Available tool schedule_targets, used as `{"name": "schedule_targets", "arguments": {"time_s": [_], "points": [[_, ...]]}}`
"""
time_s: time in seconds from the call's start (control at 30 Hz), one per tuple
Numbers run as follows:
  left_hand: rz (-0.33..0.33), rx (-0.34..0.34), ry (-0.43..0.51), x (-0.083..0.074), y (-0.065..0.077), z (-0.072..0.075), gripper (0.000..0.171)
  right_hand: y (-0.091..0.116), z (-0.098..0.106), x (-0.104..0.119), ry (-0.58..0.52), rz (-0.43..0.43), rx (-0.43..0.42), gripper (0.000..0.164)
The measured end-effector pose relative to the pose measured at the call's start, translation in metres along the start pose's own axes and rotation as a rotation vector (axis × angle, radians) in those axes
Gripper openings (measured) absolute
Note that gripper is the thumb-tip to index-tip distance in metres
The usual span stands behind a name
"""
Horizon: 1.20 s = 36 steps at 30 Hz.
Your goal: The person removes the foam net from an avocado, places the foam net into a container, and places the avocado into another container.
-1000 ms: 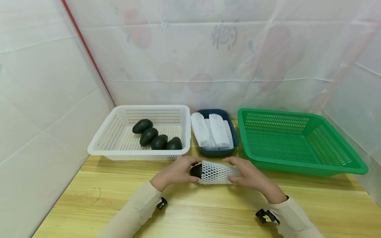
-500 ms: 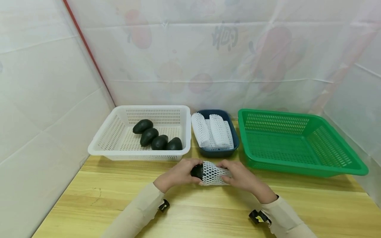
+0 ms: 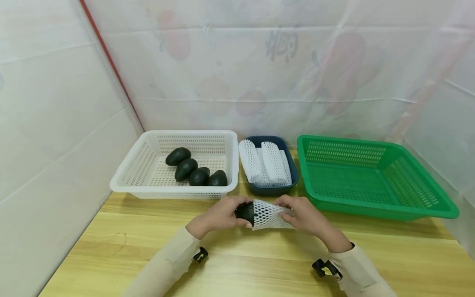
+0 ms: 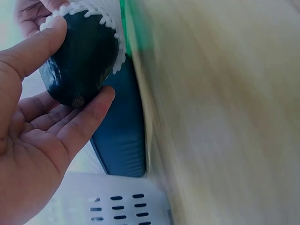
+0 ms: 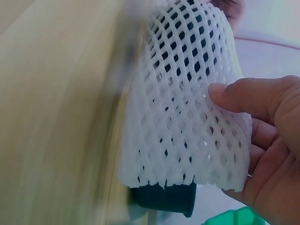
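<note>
My left hand (image 3: pixel 223 215) grips a dark green avocado (image 4: pixel 82 56) by its bare end, thumb on one side and fingers on the other. The avocado's other end is inside a white foam net sleeve (image 3: pixel 268 215), stretched so that dark skin shows through the mesh. My right hand (image 3: pixel 305 216) pinches the sleeve toward its loose end, with the thumb pressed on the mesh in the right wrist view. That loose end of the foam net (image 5: pixel 185 140) hangs wide and has no fruit in it.
A white basket (image 3: pixel 174 190) at back left holds several avocados (image 3: pixel 186 170). Beside it, a dark blue tray (image 3: pixel 272 190) bears several foam net sleeves (image 3: pixel 273 163). At the right stands a green basket (image 3: pixel 375 208). All rest on a wooden table (image 3: pixel 252 268).
My right hand slid left along the sleeve, bunching it, then drew back right, stretching it again. The left hand has stayed at the avocado's bare end, shifting only slightly.
</note>
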<state>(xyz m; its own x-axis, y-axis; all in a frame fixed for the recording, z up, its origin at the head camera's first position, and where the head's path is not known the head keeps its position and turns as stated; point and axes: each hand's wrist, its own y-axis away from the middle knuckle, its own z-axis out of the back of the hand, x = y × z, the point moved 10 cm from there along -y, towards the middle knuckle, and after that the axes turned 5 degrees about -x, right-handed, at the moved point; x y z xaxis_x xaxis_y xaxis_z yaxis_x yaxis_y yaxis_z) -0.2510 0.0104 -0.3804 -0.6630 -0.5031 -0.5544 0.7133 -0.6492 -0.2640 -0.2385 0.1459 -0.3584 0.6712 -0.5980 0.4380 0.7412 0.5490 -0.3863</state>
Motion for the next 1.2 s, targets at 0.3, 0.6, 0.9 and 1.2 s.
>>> {"name": "schedule_targets", "arguments": {"time_s": [0.3,0.6,0.9,1.2], "points": [[0.022,-0.021,-0.021,0.010,0.014,0.011,0.054,0.011,0.015,-0.007,0.016,-0.016,-0.057,0.025],[0.047,-0.018,-0.019,0.014,0.022,0.017,0.055,0.018,0.021,-0.013,0.002,-0.019,-0.089,0.026],[0.045,-0.023,-0.023,0.009,0.025,0.020,0.054,0.018,0.024,-0.009,0.030,-0.081,-0.043,0.023],[0.042,-0.063,-0.010,0.000,0.036,0.037,0.052,0.005,0.046,0.001,0.031,-0.104,-0.070,0.020]]}}
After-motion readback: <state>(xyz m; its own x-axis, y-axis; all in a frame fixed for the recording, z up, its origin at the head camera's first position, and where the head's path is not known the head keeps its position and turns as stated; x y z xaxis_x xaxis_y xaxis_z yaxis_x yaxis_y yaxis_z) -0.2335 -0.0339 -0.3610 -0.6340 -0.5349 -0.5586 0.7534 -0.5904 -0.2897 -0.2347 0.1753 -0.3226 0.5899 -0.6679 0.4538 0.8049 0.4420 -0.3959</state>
